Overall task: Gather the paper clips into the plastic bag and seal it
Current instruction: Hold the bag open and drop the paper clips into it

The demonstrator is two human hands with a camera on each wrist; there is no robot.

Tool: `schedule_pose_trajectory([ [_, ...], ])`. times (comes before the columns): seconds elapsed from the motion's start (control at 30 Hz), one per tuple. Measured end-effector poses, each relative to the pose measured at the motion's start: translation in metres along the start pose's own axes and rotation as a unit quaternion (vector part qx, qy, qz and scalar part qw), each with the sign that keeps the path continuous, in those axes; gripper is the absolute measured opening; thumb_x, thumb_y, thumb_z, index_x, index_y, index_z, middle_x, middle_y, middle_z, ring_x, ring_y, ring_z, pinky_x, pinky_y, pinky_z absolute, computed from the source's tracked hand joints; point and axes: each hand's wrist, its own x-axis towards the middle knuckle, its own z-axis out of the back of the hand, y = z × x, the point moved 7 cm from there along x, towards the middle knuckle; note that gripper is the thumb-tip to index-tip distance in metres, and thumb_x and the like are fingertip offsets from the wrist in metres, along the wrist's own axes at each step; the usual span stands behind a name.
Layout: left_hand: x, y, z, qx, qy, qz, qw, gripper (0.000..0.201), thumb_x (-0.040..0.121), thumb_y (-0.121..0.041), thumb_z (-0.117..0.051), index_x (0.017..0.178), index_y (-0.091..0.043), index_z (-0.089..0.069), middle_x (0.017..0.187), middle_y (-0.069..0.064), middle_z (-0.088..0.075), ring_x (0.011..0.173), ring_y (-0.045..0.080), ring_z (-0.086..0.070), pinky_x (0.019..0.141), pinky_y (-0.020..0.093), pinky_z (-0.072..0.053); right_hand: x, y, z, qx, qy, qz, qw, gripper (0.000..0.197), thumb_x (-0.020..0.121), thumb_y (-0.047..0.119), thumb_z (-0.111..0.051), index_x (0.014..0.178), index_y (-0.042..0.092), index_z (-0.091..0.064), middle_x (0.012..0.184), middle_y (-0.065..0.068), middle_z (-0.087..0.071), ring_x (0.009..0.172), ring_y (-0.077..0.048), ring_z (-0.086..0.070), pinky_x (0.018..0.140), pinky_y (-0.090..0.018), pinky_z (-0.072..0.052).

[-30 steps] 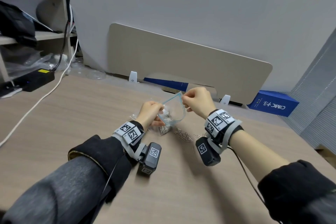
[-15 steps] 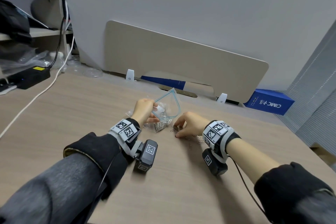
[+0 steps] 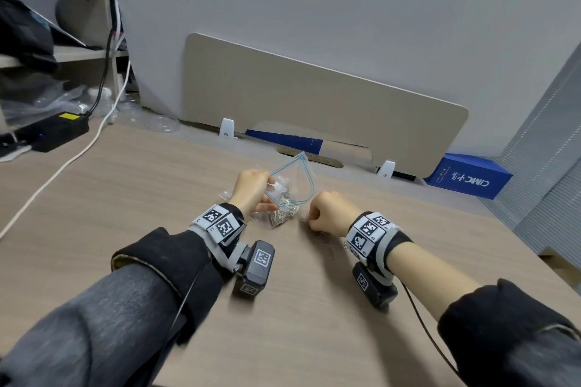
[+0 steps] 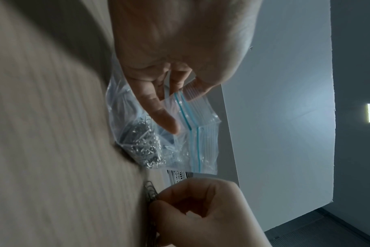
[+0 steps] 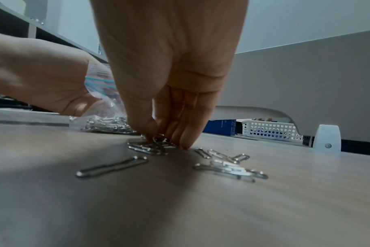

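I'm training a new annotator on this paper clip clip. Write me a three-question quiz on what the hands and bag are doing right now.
1. True or false: the plastic bag is sealed.
2. Which hand pinches loose paper clips on the desk? A left hand B right hand
3. Fill in: the left hand holds the ____.

Key: 1 false, its mouth gapes open. 2 B. 3 plastic bag.

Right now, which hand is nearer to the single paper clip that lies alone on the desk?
The right hand. Its fingertips pinch a small heap just beyond the single paper clip. The left hand is farther off, holding the plastic bag open.
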Motion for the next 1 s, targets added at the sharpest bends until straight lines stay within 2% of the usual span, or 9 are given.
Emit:
schedule_pose_trajectory([
  [0.13, 0.001, 0.000, 0.001, 0.002, 0.003, 0.000, 1.000, 0.012, 0.094, -0.007, -0.045, 0.091, -0.004, -0.055, 0.102, 0.018, -0.055, 0.057, 0.024, -0.054, 0.042, 0.028, -0.053, 0.000, 0.000, -0.003, -0.030, 0.007, 0.001, 1.000, 0.001, 0.079, 0.017, -0.064, 0.079, 0.016, -0.063, 0.093, -0.008, -0.069, 0.084, -0.027, -0.064, 0.071, -0.033, -0.054],
  [0.3, 0.001, 0.001, 0.001, 0.003, 0.005, 0.001, 1.000, 0.012, 0.093, -0.008, -0.045, 0.093, -0.003, -0.056, 0.102, 0.018, -0.055, 0.058, 0.025, -0.056, 0.046, 0.030, -0.055, -0.003, -0.009, -0.001, 0.008, 0.008, -0.002, 1.000, 0.012, 0.078, 0.019, -0.066, 0.085, 0.010, -0.069, 0.091, -0.007, -0.069, 0.082, -0.024, -0.062, 0.071, -0.032, -0.053],
  [0.4, 0.002, 0.001, 0.000, 0.005, 0.007, -0.001, 1.000, 0.013, 0.094, -0.009, -0.046, 0.095, -0.003, -0.057, 0.102, 0.018, -0.056, 0.059, 0.025, -0.056, 0.047, 0.031, -0.056, -0.011, -0.023, 0.014, 0.116, -0.038, -0.021, 0.992, 0.009, 0.078, 0.017, -0.069, 0.080, 0.008, -0.068, 0.075, -0.004, -0.067, 0.068, -0.020, -0.064, 0.064, -0.031, -0.052],
  [0.5, 0.003, 0.002, -0.003, 0.003, 0.012, -0.007, 1.000, 0.017, 0.093, -0.010, -0.046, 0.100, 0.000, -0.058, 0.100, 0.017, -0.056, 0.052, 0.020, -0.050, 0.049, 0.032, -0.055, -0.019, -0.031, 0.040, 0.282, -0.094, -0.037, 0.954, 0.010, 0.081, 0.006, -0.065, 0.072, 0.007, -0.062, 0.064, -0.005, -0.065, 0.054, -0.015, -0.064, 0.066, -0.037, -0.058],
  [0.6, 0.002, 0.002, -0.007, 0.006, 0.024, -0.015, 1.000, 0.019, 0.091, -0.009, -0.049, 0.103, 0.002, -0.059, 0.096, 0.015, -0.055, 0.049, 0.018, -0.047, 0.046, 0.030, -0.054, -0.016, -0.019, 0.064, 0.347, -0.145, -0.022, 0.926, 0.011, 0.083, 0.004, -0.064, 0.072, 0.004, -0.062, 0.060, -0.003, -0.062, 0.050, -0.012, -0.062, 0.067, -0.037, -0.058],
  [0.8, 0.000, 0.000, -0.009, 0.012, 0.042, -0.018, 0.999, 0.021, 0.089, -0.008, -0.051, 0.106, 0.003, -0.060, 0.089, 0.011, -0.054, 0.052, 0.020, -0.048, 0.044, 0.028, -0.053, 0.008, 0.015, 0.068, 0.236, -0.177, -0.004, 0.955, 0.009, 0.082, 0.010, -0.064, 0.076, 0.007, -0.070, 0.068, -0.006, -0.070, 0.058, -0.022, -0.069, 0.057, -0.031, -0.060],
  [0.9, 0.001, 0.001, -0.010, 0.013, 0.045, -0.015, 0.999, 0.027, 0.089, -0.008, -0.052, 0.111, 0.005, -0.059, 0.089, 0.011, -0.054, 0.051, 0.019, -0.049, 0.046, 0.029, -0.054, 0.008, 0.022, 0.066, 0.194, -0.171, 0.011, 0.966, 0.012, 0.085, 0.013, -0.063, 0.081, 0.008, -0.073, 0.075, -0.006, -0.072, 0.059, -0.021, -0.068, 0.051, -0.029, -0.058],
  [1.0, 0.001, 0.002, -0.009, 0.013, 0.042, -0.016, 0.999, 0.030, 0.089, -0.007, -0.052, 0.115, 0.006, -0.057, 0.090, 0.011, -0.054, 0.050, 0.019, -0.049, 0.045, 0.029, -0.054, 0.000, 0.007, 0.076, 0.193, -0.230, -0.011, 0.954, 0.015, 0.082, 0.014, -0.058, 0.078, 0.011, -0.073, 0.075, -0.004, -0.071, 0.065, -0.023, -0.067, 0.060, -0.038, -0.059],
])
